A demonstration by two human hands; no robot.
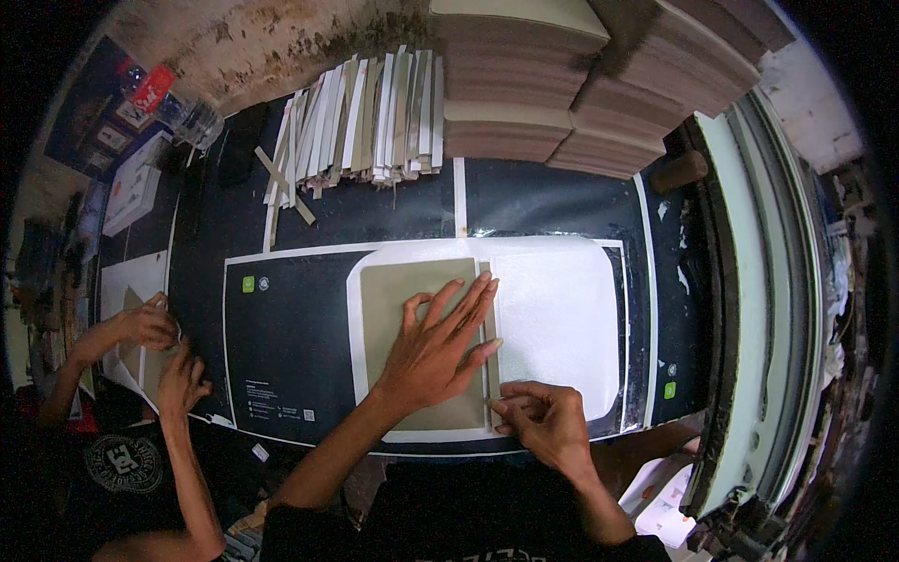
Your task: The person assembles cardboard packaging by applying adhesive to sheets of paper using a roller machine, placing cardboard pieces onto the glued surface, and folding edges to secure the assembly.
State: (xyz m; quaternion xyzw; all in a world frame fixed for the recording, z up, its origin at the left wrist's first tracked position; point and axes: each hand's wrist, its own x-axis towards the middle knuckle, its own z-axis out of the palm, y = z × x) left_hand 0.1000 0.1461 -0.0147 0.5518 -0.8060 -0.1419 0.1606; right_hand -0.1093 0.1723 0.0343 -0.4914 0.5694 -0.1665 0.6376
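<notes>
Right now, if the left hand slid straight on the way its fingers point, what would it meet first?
The left hand lies flat on the grey board, fingers pointing up and right. It would likely first cross the narrow grey strip at its fingertips, then the bare white sheet.

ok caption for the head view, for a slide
Left hand pressed flat on grey board on white sheet; right hand pinches a narrow strip beside it.
</notes>
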